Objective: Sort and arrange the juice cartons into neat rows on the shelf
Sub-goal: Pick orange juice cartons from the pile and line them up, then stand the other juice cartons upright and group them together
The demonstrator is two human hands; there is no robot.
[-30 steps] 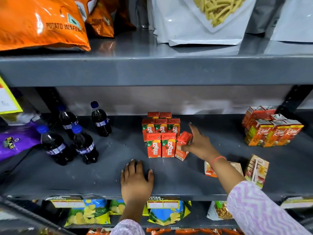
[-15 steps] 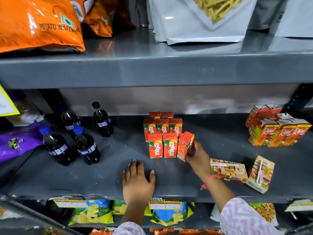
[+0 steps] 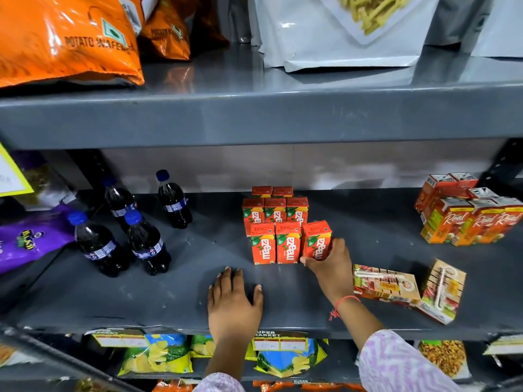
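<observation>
The right hand (image 3: 329, 267) has its fingers clamped on the small red-orange rectangular Maaza juice carton (image 3: 317, 239), upright at the right end of the near row on the grey metal shelf (image 3: 181, 281); judged light, stiff-sided yet crushable, it is best pinched low across its narrow sides, while the left hand (image 3: 233, 301) rests flat on the shelf, fingers apart.

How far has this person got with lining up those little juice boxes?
Partly done. The red Maaza cartons already stand upright in rows mid-shelf. The right hand is gripping the tilted carton at the front row's right end, not yet squared up; the left hand rests flat on the shelf. Two cartons lying down at the right remain, beside the Real cartons.
</observation>
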